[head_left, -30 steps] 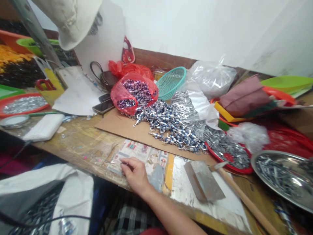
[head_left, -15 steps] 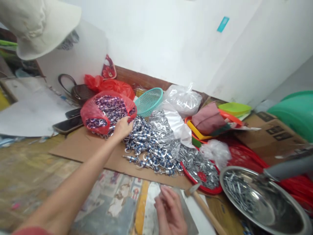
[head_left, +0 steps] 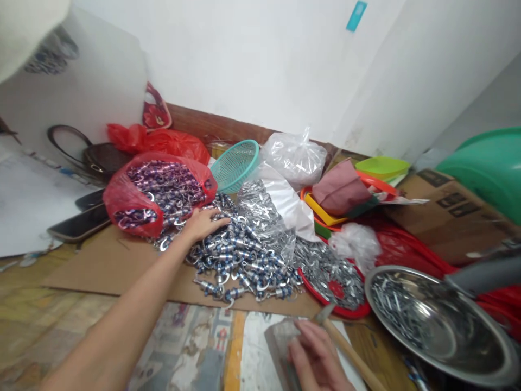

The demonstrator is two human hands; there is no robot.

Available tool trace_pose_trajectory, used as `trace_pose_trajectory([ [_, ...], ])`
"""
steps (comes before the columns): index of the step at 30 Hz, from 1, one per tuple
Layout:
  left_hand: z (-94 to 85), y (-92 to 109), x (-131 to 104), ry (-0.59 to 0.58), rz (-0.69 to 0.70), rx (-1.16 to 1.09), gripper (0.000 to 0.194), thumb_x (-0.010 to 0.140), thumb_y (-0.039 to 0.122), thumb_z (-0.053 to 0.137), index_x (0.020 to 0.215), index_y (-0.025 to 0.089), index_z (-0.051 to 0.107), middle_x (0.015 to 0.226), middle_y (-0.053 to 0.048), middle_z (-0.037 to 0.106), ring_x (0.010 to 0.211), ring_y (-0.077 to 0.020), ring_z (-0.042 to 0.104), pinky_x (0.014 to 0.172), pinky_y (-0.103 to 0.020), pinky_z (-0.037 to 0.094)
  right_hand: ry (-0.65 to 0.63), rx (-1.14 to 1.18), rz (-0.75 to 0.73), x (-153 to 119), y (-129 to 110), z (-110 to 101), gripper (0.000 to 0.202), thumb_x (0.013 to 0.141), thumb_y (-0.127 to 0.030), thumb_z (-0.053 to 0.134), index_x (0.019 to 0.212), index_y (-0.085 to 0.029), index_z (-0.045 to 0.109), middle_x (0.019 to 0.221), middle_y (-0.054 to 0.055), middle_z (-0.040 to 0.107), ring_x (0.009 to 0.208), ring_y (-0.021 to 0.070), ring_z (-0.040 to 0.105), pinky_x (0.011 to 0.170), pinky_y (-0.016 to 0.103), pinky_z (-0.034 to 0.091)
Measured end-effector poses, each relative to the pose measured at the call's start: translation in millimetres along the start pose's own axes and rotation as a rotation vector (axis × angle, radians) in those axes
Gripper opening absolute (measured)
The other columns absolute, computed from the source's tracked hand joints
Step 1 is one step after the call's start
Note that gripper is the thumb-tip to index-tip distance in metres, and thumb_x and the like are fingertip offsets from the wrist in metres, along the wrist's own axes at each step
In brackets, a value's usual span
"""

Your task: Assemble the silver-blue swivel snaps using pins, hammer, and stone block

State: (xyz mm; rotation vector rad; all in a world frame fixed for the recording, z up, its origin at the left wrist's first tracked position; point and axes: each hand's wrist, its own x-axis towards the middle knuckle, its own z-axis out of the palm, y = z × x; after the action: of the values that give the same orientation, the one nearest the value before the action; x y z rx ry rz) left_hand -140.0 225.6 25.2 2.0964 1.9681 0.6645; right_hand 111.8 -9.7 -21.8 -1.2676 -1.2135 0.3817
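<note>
White wall (head_left: 252,65) behind, bench with 1 cardboard sheet (head_left: 101,266). Hands: 2. Clock centred on 1 pile of blue-and-silver keyring pieces (head_left: 244,266), too many to count, on the cardboard.

Left hand (head_left: 204,224): palm down on the pile's 10 o'clock edge, thumb apart from fingers; cannot tell whether it grips any piece. Right hand (head_left: 317,355): 5 o'clock, half open, loosely curled over 1 metal block (head_left: 279,339), nothing gripped; 1 hammer (head_left: 345,347) just beside.

Containers: 1 red bag (head_left: 116,198), 10 o'clock, purple pieces inside; 1 turquoise basket (head_left: 234,163), 12 o'clock; 1 red tray (head_left: 354,313), 3 o'clock, silver parts; 1 steel bowl (head_left: 443,336), 4 o'clock, silver parts.
</note>
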Motion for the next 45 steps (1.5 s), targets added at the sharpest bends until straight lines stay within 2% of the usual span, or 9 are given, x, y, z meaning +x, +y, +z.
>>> trace_pose_trajectory([
  [6,10.9,25,-49,0.083,-0.042,0.004,0.061,0.071,0.064,0.04,0.11,0.021,0.056,0.115,-0.012,0.058,0.108,-0.0346,0.045,0.087,-0.045,0.038,-0.162,-0.486,-0.202,89,36,-41,0.026,0.08,-0.027,0.047,0.096,-0.017,0.065,0.103,0.011,0.058,0.096,0.0214,0.055,0.083,0.035,0.045],
  [11,1.0,51,-87,0.155,0.02,-0.007,0.054,0.071,0.056,0.048,0.109,0.019,0.057,0.113,-0.01,0.06,0.107,-0.0311,0.048,0.091,-0.044,0.036,-0.422,-0.867,-0.052,157,88,-59,0.027,0.07,-0.026,0.059,0.094,-0.018,0.067,0.093,0.01,0.062,0.086,0.0229,0.058,0.078,0.033,0.043],
  [16,-11.4,66,-161,0.345,0.106,-0.079,0.027,0.078,0.038,0.048,0.093,0.021,0.062,0.095,-0.006,0.065,0.095,-0.0245,0.056,0.089,-0.04,0.039,-0.49,-0.872,-0.035,166,103,-60,0.021,0.07,-0.03,0.061,0.086,-0.019,0.07,0.084,0.007,0.067,0.081,0.022,0.061,0.076,0.031,0.042],
  [20,5.2,63,-207,0.058,0.281,-0.053,0.017,0.074,0.023,0.053,0.087,0.019,0.064,0.089,-0.007,0.067,0.087,-0.0236,0.057,0.078,-0.035,0.046,-0.484,-0.842,-0.062,163,102,-59,0.02,0.074,-0.029,0.056,0.084,-0.019,0.07,0.086,0.006,0.069,0.082,0.0204,0.061,0.077,0.029,0.042],
  [26,26.8,60,-215,-0.051,0.266,0.028,0.021,0.074,0.017,0.048,0.086,0.017,0.065,0.082,-0.01,0.067,0.08,-0.0264,0.055,0.073,-0.039,0.046,-0.382,-0.81,-0.08,166,97,-64,0.024,0.074,-0.028,0.055,0.089,-0.016,0.069,0.092,0.008,0.068,0.085,0.0211,0.06,0.078,0.03,0.042],
  [30,20.4,61,-218,0.08,0.024,-0.189,0.046,0.076,0.036,0.05,0.119,0.021,0.05,0.077,-0.004,0.063,0.068,-0.0211,0.057,0.064,-0.033,0.049,-0.345,-0.768,-0.031,165,92,-71,0.027,0.077,-0.035,0.05,0.08,-0.018,0.07,0.074,0.005,0.069,0.069,0.0193,0.062,0.067,0.028,0.044],
  [33,17.6,71,-216,-0.009,-0.136,-0.444,0.056,0.074,0.044,0.051,0.127,0.028,0.041,0.064,0.002,0.059,0.053,-0.0169,0.054,0.053,-0.029,0.048,-0.324,-0.738,0.02,164,92,-73,0.024,0.075,-0.032,0.052,0.079,-0.018,0.071,0.069,0.004,0.069,0.065,0.019,0.063,0.064,0.028,0.045],
  [39,20.5,112,-212,-0.159,-0.331,-1.026,0.03,0.064,0.04,0.064,0.088,0.022,0.067,0.086,-0.005,0.07,0.07,-0.0203,0.064,0.061,-0.03,0.053,-0.265,-0.662,0.045,165,95,-72,0.016,0.068,-0.019,0.057,0.075,-0.019,0.071,0.08,0.006,0.07,0.077,0.0215,0.062,0.076,0.033,0.044],
  [45,36.8,141,-223,-0.284,-0.213,-1.038,0.012,0.062,0.032,0.064,0.07,0.026,0.071,0.078,-0.004,0.07,0.063,-0.02,0.065,0.059,-0.032,0.055,-0.181,-0.478,0.078,146,65,-71,0.022,0.073,-0.027,0.055,0.083,-0.012,0.068,0.08,0.009,0.069,0.071,0.0193,0.063,0.068,0.032,0.049],
])
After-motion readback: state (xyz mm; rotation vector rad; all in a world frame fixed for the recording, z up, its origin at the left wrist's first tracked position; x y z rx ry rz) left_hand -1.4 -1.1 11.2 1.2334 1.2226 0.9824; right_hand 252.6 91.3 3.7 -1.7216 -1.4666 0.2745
